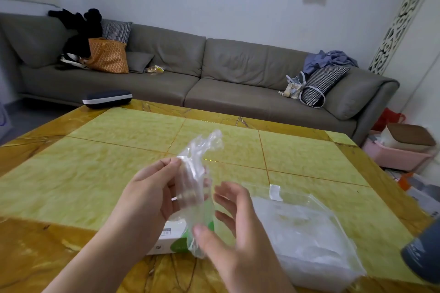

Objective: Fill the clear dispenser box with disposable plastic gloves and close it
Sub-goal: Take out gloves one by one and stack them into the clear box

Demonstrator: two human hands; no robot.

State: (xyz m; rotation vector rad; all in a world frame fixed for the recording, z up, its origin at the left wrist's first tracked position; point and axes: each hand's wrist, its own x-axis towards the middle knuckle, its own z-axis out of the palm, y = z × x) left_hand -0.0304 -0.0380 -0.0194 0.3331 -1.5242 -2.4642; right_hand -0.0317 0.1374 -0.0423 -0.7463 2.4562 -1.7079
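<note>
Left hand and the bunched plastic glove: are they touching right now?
Touching. The head view shows the left hand with its fingertips pinching the top of the bunched plastic glove, held up above the table.
</note>
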